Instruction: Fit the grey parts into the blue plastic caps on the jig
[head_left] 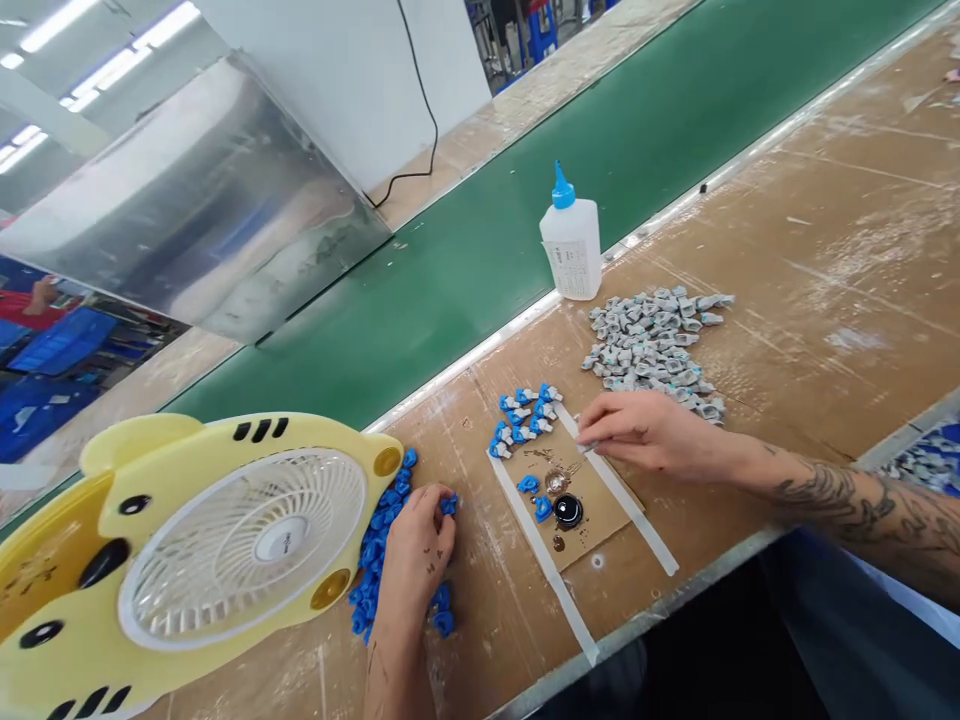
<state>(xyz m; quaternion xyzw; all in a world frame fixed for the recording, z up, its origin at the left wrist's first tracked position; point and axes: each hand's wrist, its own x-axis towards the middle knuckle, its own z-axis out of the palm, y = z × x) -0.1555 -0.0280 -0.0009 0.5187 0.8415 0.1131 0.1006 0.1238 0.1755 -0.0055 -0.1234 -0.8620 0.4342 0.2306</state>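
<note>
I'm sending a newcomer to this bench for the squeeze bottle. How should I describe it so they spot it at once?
Find the long green strip running diagonally past the bench. At its near edge, just beyond the heap of small grey parts, stands the squeeze bottle. Its tall white body, printed label and pointed blue nozzle set it apart.

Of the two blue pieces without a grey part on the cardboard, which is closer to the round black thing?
The lower blue piece, just left of the round black thing; the upper blue piece lies farther up and left.
</note>
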